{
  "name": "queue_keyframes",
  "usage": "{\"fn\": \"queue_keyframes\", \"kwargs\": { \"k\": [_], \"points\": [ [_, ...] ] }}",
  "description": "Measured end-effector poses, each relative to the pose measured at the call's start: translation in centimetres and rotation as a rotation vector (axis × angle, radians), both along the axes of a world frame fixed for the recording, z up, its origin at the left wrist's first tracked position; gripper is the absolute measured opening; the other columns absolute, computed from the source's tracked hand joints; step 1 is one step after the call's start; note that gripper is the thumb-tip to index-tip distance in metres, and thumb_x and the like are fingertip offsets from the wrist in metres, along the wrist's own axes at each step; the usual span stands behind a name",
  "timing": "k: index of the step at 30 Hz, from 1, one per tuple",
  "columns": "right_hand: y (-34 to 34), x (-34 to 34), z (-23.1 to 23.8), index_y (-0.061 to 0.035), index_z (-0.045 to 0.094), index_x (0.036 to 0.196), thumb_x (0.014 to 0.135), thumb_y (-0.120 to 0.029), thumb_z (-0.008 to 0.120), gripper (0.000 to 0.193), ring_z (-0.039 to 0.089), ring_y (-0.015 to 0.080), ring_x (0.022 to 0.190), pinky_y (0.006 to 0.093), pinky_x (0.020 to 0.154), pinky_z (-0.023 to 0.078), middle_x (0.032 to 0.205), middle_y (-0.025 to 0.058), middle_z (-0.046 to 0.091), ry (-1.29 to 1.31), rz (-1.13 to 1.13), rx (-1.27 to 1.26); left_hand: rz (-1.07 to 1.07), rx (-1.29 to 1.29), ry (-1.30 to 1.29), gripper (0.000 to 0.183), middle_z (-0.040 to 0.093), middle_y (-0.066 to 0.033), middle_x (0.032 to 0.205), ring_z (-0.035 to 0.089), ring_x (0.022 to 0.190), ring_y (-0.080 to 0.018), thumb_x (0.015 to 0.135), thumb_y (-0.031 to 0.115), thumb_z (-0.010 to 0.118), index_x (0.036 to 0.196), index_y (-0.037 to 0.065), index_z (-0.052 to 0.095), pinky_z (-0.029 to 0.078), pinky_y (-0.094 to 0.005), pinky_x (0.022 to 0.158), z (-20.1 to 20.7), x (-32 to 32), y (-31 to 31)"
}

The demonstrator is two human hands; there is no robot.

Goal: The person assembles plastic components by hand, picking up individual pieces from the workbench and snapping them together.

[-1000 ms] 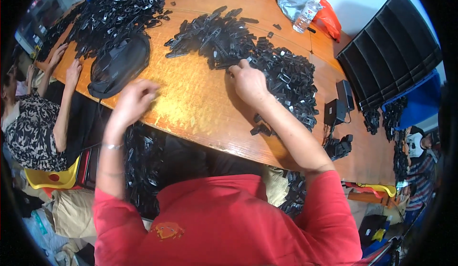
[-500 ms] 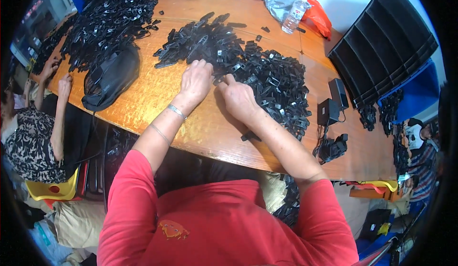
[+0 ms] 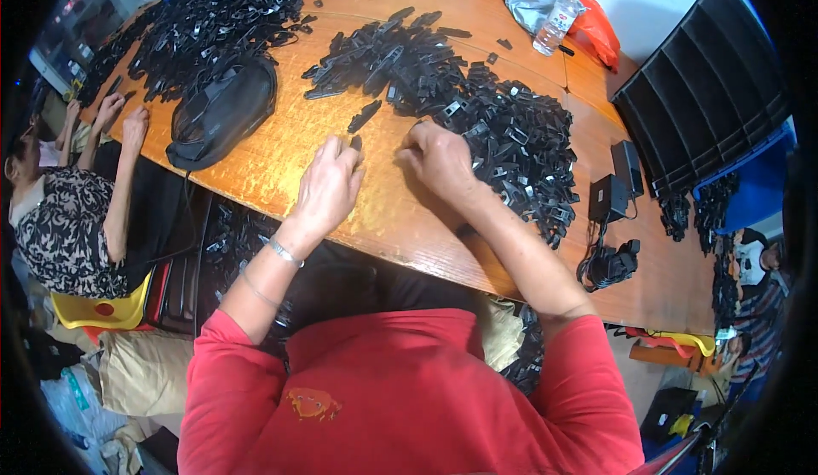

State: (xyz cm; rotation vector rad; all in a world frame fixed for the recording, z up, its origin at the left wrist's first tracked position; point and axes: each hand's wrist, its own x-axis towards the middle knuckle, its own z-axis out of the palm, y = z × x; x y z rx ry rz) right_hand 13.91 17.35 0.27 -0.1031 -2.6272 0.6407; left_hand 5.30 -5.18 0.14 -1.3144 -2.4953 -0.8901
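Note:
My left hand point(image 3: 329, 182) is closed, with a small black plastic piece point(image 3: 356, 143) showing at its fingertips, just above the bare wood. A longer black plastic clip point(image 3: 365, 116) lies alone on the table beyond those fingers. My right hand point(image 3: 438, 158) has its fingers curled at the near edge of the heap of small black parts point(image 3: 516, 134); whatever they grip is hidden. Behind both hands spreads a heap of long black plastic clips point(image 3: 383, 56), which runs into the heap of small parts.
A black mesh bag point(image 3: 225, 113) lies left, before another large black heap point(image 3: 223, 15). Power adapters point(image 3: 608, 198) with a coiled cable sit right, near a black ribbed tray point(image 3: 707, 83). A bottle point(image 3: 557, 23) stands at the back. Another person point(image 3: 68, 219) sits at far left.
My left hand has drawn back from the heap toward me, a small black piece in its fingers. A black clip now shows alone on the wood. My right hand stays by the heap.

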Motion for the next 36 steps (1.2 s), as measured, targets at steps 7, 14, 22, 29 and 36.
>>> {"fn": "queue_keyframes", "kwargs": {
  "k": [7,14,22,29,36],
  "points": [
    [-2.9,0.1,-0.8,0.0025,0.077,0.097,0.097,-0.015,0.083,0.019,0.078,0.0236,0.067,0.0396,0.064,0.06,0.077,0.0135,0.078,-0.194,-0.113,-0.686,-0.085,-0.067,0.061,0.034,0.065,-0.0164,0.123,0.065,0.118,-0.039,0.087,-0.009,0.067,0.118,0.004,0.074,0.058,-0.0483,0.095,1.3,-0.3,-0.5],
    [-1.0,0.9,-0.6,0.0019,0.079,0.105,0.103,-0.012,0.073,0.015,0.08,0.0272,0.072,0.0414,0.068,0.062,0.081,0.0159,0.077,-0.299,-0.115,-0.718,-0.124,-0.153,0.187,0.022,0.067,-0.0138,0.128,0.062,0.121,-0.0365,0.088,-0.002,0.072,0.109,0.004,0.076,0.054,-0.0491,0.101,0.7,-0.7,-1.2],
    [-0.6,3.3,1.2,-0.006,0.08,0.116,0.094,-0.011,0.076,0.023,0.074,0.0438,0.101,0.0523,0.087,0.059,0.112,0.0205,0.071,-0.201,0.22,0.004,-0.069,-0.046,-0.006,0.034,0.07,-0.0146,0.108,0.066,0.108,-0.038,0.081,0.008,0.09,0.112,0.002,0.077,0.054,-0.0467,0.095,0.7,-0.2,-3.1],
    [-0.7,2.2,0.6,-0.0029,0.077,0.108,0.09,-0.015,0.084,0.023,0.074,0.0428,0.095,0.0521,0.083,0.059,0.103,0.0187,0.071,-0.212,0.231,0.064,0.021,0.021,-0.093,0.028,0.07,-0.0134,0.104,0.066,0.104,-0.0364,0.083,0.009,0.09,0.109,0.003,0.08,0.054,-0.0462,0.091,-1.2,-0.7,-4.6],
    [-3.5,0.7,0.1,-0.001,0.075,0.099,0.089,-0.013,0.083,0.018,0.073,0.0428,0.083,0.0521,0.075,0.059,0.096,0.0176,0.071,-0.055,0.288,0.073,0.007,0.051,-0.113,0.02,0.068,-0.0132,0.098,0.067,0.099,-0.0355,0.084,0.008,0.089,0.101,0.002,0.079,0.054,-0.0456,0.087,-1.5,-0.5,-4.4]
  ]
}}
